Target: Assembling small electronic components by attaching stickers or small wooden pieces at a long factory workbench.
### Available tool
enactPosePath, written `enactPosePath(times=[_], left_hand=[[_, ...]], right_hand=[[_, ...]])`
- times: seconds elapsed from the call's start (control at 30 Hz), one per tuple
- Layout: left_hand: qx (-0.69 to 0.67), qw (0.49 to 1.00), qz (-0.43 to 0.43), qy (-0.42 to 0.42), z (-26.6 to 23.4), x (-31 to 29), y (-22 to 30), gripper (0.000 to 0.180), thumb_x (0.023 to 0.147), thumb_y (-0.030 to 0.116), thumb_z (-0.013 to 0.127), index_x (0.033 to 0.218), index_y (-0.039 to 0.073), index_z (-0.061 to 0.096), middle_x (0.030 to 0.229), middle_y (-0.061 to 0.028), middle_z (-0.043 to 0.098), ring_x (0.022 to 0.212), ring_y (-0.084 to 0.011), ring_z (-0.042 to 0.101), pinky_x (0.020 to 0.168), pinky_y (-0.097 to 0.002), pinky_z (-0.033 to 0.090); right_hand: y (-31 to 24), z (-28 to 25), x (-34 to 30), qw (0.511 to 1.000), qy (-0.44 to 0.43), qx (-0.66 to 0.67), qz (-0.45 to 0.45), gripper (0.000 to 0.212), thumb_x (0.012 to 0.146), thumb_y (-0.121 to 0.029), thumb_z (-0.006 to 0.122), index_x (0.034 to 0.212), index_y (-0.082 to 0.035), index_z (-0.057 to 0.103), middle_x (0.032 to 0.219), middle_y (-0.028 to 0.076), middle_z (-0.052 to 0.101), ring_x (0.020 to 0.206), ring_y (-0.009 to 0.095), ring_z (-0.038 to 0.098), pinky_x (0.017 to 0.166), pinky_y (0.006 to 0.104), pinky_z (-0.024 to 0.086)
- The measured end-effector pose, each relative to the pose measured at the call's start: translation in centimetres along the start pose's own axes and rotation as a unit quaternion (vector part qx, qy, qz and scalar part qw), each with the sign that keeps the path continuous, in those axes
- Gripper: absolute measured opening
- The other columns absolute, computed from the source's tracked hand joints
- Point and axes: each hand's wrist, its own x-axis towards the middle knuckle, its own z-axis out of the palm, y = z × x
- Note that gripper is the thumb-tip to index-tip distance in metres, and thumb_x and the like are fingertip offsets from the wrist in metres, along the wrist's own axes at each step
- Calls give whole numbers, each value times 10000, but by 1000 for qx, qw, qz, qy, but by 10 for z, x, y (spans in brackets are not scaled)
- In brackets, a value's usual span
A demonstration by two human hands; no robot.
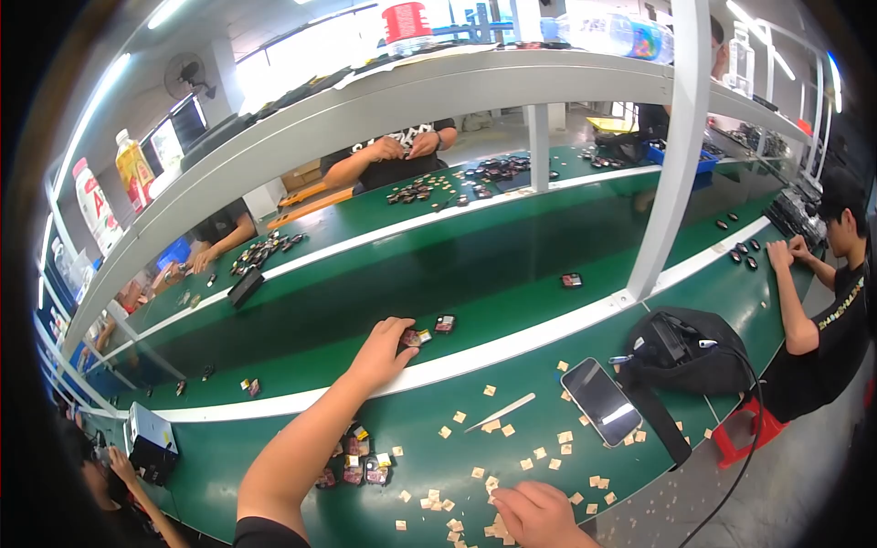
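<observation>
My left hand (382,350) reaches over the white rail onto the green belt, its fingers closed around a small dark device (416,337) with a yellow-and-white patch. A second small dark device (445,323) lies just beyond it on the belt. Below my left forearm, a cluster of similar devices (353,461) rests on the green bench. Low in the view, my right hand (539,514) is curled over the bench among small tan squares (491,482); its fingertips press together, and what they hold, if anything, is hidden.
Tweezers (501,413), a phone (601,402) and a black bag (690,352) with a cable lie on the bench. A white post (674,173) rises from the rail, carrying an overhead shelf (512,80). Co-workers sit at right, lower left and across the belt. A black-and-white box (151,438) stands left.
</observation>
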Motion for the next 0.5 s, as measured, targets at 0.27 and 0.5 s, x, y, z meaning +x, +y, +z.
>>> enactPosePath(times=[0.27, 0.5], left_hand=[[21, 1000, -9, -15, -11, -9, 43, 367, 926, 246, 790, 1207, 35, 684, 1142, -147, 637, 1130, -353, 639, 964, -438, 542], [-30, 980, 113, -160, -6, -126, 158, 481, 877, 464, 829, 1143, 83, 703, 1007, -104, 657, 983, -330, 692, 841, -430, 586]], right_hand=[[-2, 2, -1, 999, 53, 8, 5, 239, 936, 5, 696, 1169, -35, 730, 984, 165, 649, 839, 364, 663, 734, 433, 554], [-18, -17, 18, 994, -53, 29, 94, 281, 959, 25, 669, 1226, -46, 723, 924, 149, 562, 777, 351, 617, 712, 417, 532]])
